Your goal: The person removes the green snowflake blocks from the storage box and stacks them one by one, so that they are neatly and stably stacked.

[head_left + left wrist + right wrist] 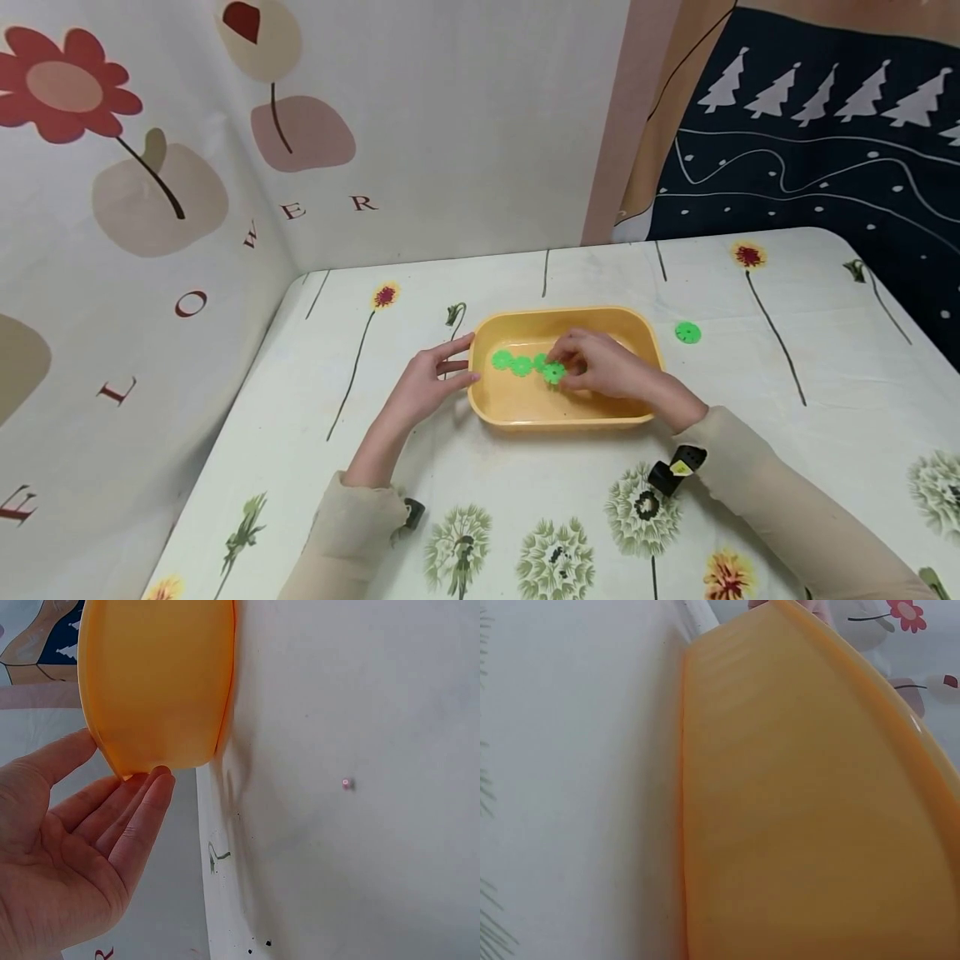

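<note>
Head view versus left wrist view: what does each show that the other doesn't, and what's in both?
Only the head view shows the right hand pinching a green piece, other green pieces inside the tray, and a lone green disc on the table.
Only the left wrist view shows the left hand palm toward the camera, and the tray's outer end wall.
Both share the left hand, tray and table.

Extends both arms (787,500) forward, with left hand (427,385) spread, thumb (64,759) apart from outstretched fingers (146,826), and curls the right hand (606,365) in a pinch.
</note>
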A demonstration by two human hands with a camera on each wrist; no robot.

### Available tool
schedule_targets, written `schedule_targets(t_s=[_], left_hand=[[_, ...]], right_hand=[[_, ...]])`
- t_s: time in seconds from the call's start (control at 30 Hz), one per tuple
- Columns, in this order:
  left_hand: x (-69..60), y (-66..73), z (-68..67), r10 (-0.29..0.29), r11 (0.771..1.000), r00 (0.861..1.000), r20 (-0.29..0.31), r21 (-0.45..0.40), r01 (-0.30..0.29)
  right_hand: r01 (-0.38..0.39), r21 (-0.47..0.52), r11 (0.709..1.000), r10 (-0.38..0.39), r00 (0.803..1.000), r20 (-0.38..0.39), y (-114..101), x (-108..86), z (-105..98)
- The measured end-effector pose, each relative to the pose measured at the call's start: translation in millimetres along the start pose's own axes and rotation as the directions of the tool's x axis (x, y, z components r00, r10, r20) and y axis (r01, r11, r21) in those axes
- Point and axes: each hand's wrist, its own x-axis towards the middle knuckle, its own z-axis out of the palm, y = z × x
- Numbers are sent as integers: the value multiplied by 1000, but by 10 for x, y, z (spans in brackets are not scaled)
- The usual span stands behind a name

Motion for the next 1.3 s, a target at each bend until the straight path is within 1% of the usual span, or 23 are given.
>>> schedule_targets(t_s=[0.17, 0.43, 0.6, 0.77, 0.87, 1.0, 1.2, 1.3], left_hand=[[-3, -3, 2, 4, 1000, 1000, -1, -4, -4], [-18, 2, -1, 15, 1000, 1000, -2, 1, -15], [-16, 4, -2, 7, 1000, 1000, -2, 5, -7], [-15, 3, 2, 1, 1000, 1000, -2, 1, -1], [-17, 5, 5, 10, 1000, 1000, 1, -1, -10], [-22, 4, 3, 19, 1000, 1000, 4, -3, -19], [-31, 4, -9, 44, 999, 999, 9, -1, -44], [-32, 6, -13, 47, 999, 999, 10, 4, -47]], right_hand=[[-4, 60, 998, 5, 1000, -23, -23, -5, -20], [1, 155, 988, 5, 999, -38, -11, 5, -32], [23, 194, 981, -12, 998, -56, 10, 2, -34], [32, 227, 973, -12, 996, -89, -11, -11, -51], [40, 237, 971, -13, 993, -113, -13, -18, -67], [49, 221, 974, -17, 990, -141, -11, -28, -102], [23, 204, 979, 11, 986, -165, -22, -71, -194], [17, 183, 983, 18, 982, -189, -34, -102, -248]])
